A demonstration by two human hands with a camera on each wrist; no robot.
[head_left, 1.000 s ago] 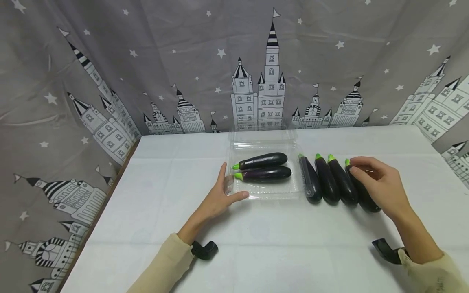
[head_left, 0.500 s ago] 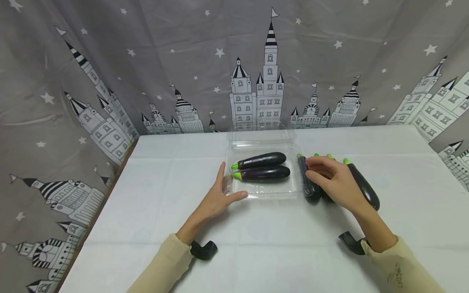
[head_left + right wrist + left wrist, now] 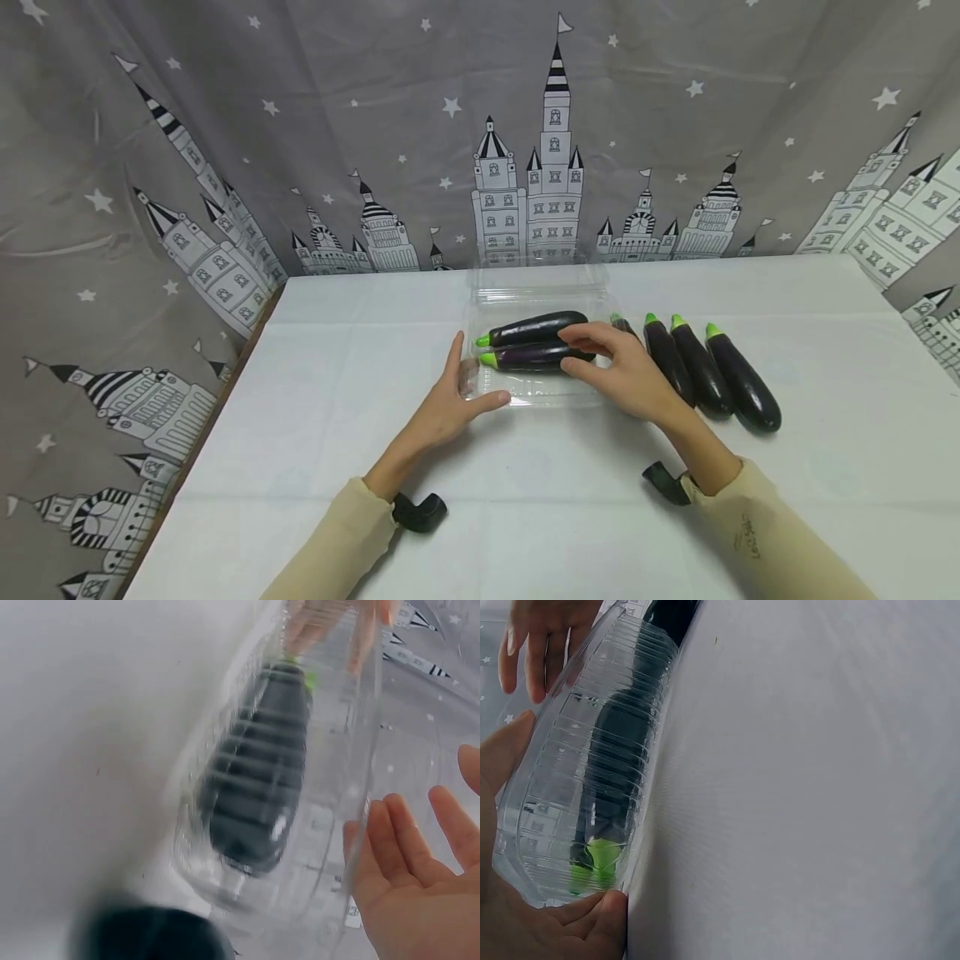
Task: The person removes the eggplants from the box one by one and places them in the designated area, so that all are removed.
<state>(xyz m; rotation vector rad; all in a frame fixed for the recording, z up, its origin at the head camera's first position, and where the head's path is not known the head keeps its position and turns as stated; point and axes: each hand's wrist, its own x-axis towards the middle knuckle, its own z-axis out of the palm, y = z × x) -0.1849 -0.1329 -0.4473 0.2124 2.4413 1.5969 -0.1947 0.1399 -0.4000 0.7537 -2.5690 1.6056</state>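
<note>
Your white table (image 3: pixel 555 508) bears a clear container (image 3: pixel 536 395). Your left hand (image 3: pixel 447 404), fingers spread wide, touches its left end; your right hand (image 3: pixel 626 373), fingers parted and released, hovers over 2 eggplants (image 3: pixel 528 330) inside it, with 4 loose eggplants (image 3: pixel 742 377) at right.

Desk (image 3: pixel 525 492) is all white on top, looks like a cloth with fold creases running across it, plus a brownish strip down the left edge. Toward the far edge, around the middle, there's a clear plastic container (image 3: pixel 543 402) sitting open, lid flipped back to the far edge. Right of it you've got four eggplants (image 3: pixel 670 358) in a row, green stems aimed at the far edge. Leftmost one (image 3: pixel 625 327) is mostly hidden, can't tell if it's touching the container. Middle two are snug together, and the last one (image 3: pixel 744 379) lies closest to the right edge.
</note>
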